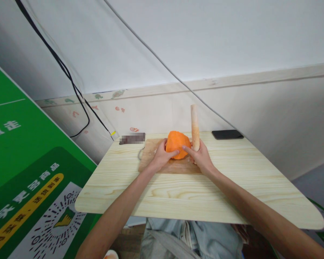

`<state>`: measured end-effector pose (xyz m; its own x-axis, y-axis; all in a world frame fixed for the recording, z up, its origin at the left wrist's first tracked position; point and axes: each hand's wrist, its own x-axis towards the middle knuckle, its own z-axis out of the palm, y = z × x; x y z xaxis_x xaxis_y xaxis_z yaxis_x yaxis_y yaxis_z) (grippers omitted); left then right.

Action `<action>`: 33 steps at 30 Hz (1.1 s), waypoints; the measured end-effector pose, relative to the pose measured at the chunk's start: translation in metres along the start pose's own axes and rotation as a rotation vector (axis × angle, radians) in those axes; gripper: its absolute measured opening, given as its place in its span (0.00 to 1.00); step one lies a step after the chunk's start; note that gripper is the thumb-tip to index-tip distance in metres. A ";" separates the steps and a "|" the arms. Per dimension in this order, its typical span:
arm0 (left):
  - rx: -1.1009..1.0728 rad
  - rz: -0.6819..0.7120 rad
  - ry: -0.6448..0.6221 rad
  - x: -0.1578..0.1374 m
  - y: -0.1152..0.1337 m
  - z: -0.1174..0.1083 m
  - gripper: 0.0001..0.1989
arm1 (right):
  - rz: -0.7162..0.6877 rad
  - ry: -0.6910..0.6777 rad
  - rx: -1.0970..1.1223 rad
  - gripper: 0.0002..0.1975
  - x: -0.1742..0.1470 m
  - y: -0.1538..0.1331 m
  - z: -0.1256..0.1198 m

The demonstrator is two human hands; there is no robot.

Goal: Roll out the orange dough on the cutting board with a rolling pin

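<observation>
From my seat far away, I see the left hand [160, 157] bent around one side of an orange lump [177, 144]. Its fingers are curled, with the thumb [174, 154] lying on the front of the lump. The right hand [203, 158] is at the other side, and its thumb tip touches the lump too. So both hands hold it between them. Most of the other fingers are hidden from me. A pale stick [194, 124] stands nearly straight up by the right hand, with its low end between the thumb and the fingers. I can't tell how tightly that hand grips it.

The lump is over a wooden board [148, 160], nearer the far edge of the bench [175, 198] than the near edge. A metal ring [140, 153] sticks out from the board's left end. A black phone [227, 134] lies near the bench's far right corner. Near the far left corner is a dark thing [132, 138], too blurred for me to name. Behind the far edge is a white wall [156, 115], with a big green sign [5, 154] on the left.
</observation>
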<state>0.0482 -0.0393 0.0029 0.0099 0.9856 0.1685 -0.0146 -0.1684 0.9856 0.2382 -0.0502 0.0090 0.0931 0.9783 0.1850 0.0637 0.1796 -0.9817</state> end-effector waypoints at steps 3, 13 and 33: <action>0.005 -0.006 -0.120 0.000 0.004 -0.006 0.33 | 0.043 0.055 0.053 0.26 0.001 -0.006 -0.004; 0.014 0.071 -0.028 0.009 -0.002 -0.015 0.24 | 0.051 0.020 -0.012 0.21 0.005 -0.008 -0.014; 0.289 0.105 -0.061 0.060 -0.001 -0.033 0.18 | -0.245 -0.113 -0.435 0.26 0.012 -0.007 -0.031</action>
<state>0.0162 0.0201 0.0121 0.0839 0.9616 0.2613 0.2661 -0.2743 0.9241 0.2696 -0.0431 0.0196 -0.0825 0.9224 0.3773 0.4801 0.3686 -0.7961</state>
